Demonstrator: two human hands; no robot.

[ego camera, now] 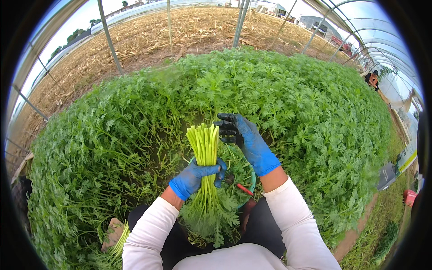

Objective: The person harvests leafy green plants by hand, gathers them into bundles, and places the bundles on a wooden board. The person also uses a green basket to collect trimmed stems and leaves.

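My left hand (197,177), in a blue glove, is closed around a bundle of cut leafy green stems (206,145), likely crown daisy greens. The pale cut ends point up and away from me, and the feathery leaves hang down over my lap. My right hand (238,133), gloved in blue with dark-stained fingers, is held beside the cut ends. Its fingers are apart and hold nothing; whether the fingertips touch the stems I cannot tell. Beneath the bundle is a teal basin (253,177) with loose greens in it. A red handle (245,189) lies at its right side, its other end hidden.
Dense leafy plants (320,125) surround me. More cut stems (118,246) lie at lower left by a piece of brown cardboard (113,233). Metal hoop-house poles (241,25) rise beyond the bed. Another person (372,80) is far off at right. A red container (409,197) stands at the right edge.
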